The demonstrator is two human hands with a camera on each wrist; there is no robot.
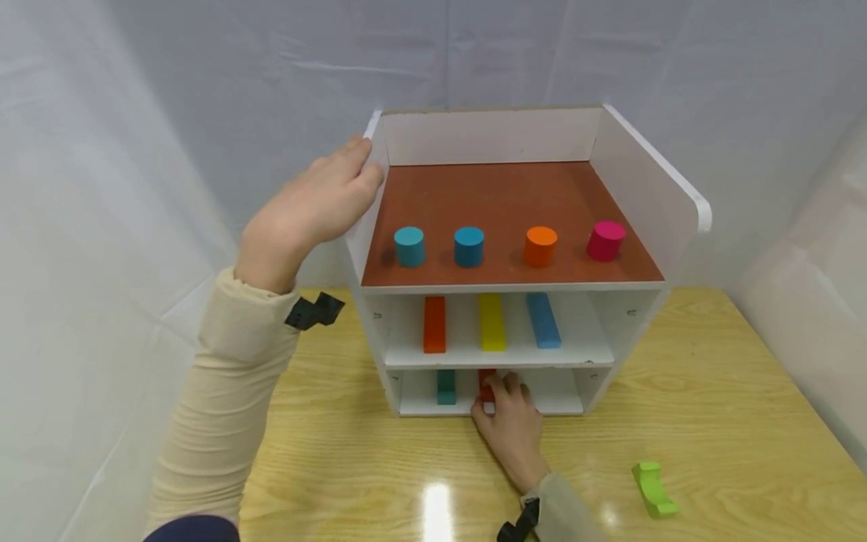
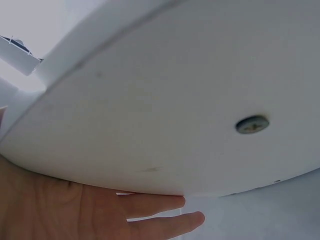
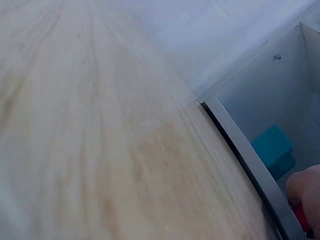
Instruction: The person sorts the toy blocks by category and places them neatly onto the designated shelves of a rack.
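My left hand (image 1: 318, 207) rests flat against the outer left side wall of the white shelf unit (image 1: 667, 192), fingers straight at its top edge, nothing gripped. My right hand (image 1: 509, 421) is at the mouth of the bottom compartment, fingers curled on the red block (image 1: 485, 380), which sits there just right of a teal block (image 1: 445, 386). Only the head view shows the rest: three bars, orange (image 1: 434, 324), yellow (image 1: 491, 321) and blue (image 1: 543, 319), on the middle shelf; four cylinders, two teal, one orange, one pink (image 1: 605, 240), on the brown top; a green curved piece (image 1: 653, 488) lying on the wooden table (image 1: 745, 421), well apart. Left wrist view is just the white panel with a screw (image 2: 252, 124) and my palm under it. Right wrist view is blurred: table grain, shelf edge, teal block, a fingertip (image 3: 305, 185) on a sliver of red.
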